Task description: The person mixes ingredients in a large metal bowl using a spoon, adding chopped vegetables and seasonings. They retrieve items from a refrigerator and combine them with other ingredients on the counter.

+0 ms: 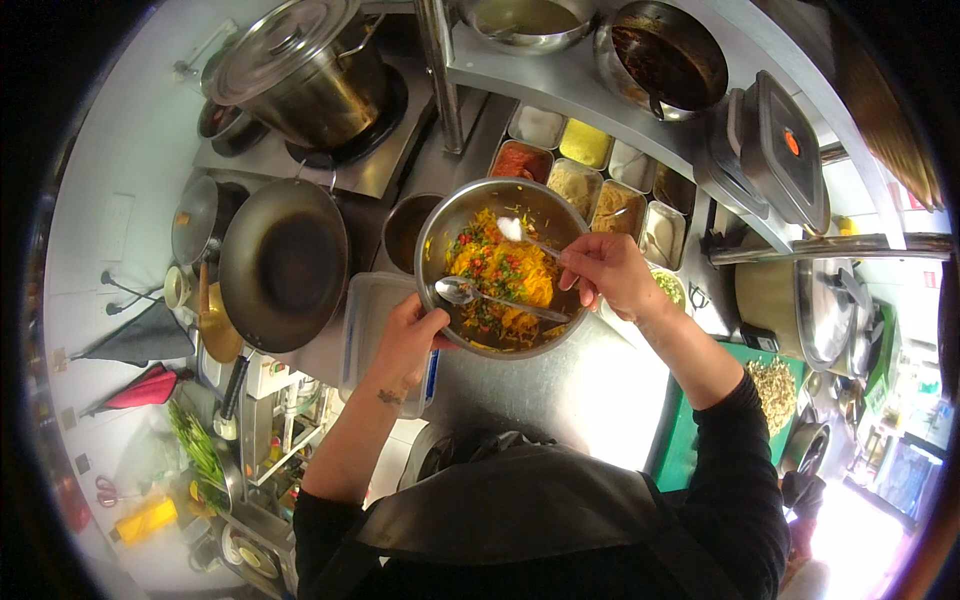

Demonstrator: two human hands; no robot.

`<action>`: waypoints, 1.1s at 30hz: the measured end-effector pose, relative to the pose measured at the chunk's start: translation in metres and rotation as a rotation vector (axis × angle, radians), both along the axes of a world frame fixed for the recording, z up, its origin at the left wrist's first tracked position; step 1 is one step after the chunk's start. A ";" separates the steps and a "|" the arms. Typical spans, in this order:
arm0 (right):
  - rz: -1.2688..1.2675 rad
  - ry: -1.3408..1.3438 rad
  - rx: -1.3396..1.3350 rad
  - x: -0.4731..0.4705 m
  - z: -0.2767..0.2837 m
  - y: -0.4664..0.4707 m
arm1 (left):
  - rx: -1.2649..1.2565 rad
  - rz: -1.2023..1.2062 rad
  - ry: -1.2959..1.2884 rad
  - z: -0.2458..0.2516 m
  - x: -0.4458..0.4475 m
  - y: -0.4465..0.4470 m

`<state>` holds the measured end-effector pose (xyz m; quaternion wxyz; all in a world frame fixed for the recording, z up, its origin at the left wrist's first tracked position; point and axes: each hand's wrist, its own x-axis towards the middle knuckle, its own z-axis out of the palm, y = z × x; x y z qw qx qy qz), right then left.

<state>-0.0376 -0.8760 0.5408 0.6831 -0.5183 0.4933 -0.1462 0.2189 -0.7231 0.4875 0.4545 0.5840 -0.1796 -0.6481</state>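
Note:
My left hand (pixel 411 339) grips the rim of a steel mixing bowl (pixel 501 184) at its lower left, thumb over the edge. Inside lies a mix of yellow shreds (pixel 529 274) with chopped green and red bits. A metal spoon (pixel 517 303) rests in the bowl across the mix. Between the thumb and fingers of my right hand (pixel 606 276) is the handle of a second spoon (pixel 541 244). White powder (pixel 511 228) heaps on that spoon's end, over the bowl's upper part. The right hand is above the bowl's right rim.
Behind the bowl stand several steel seasoning containers (pixel 586 142). To the left are a dark wok (pixel 289 262) and a lidded stockpot (pixel 307 82). A clear plastic tub (pixel 367 315) sits by my left hand. Chopped pieces (pixel 772 390) lie on a green cutting board (pixel 679 442) at right.

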 end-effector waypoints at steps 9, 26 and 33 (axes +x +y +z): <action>0.083 0.066 -0.164 0.006 0.004 0.012 | -0.013 0.037 0.018 0.011 -0.001 0.000; 0.086 0.111 -0.250 0.010 0.007 0.014 | -0.010 0.006 -0.006 0.011 0.001 0.001; 0.088 0.114 -0.263 0.011 0.007 0.014 | 0.000 0.009 -0.004 0.011 0.001 0.001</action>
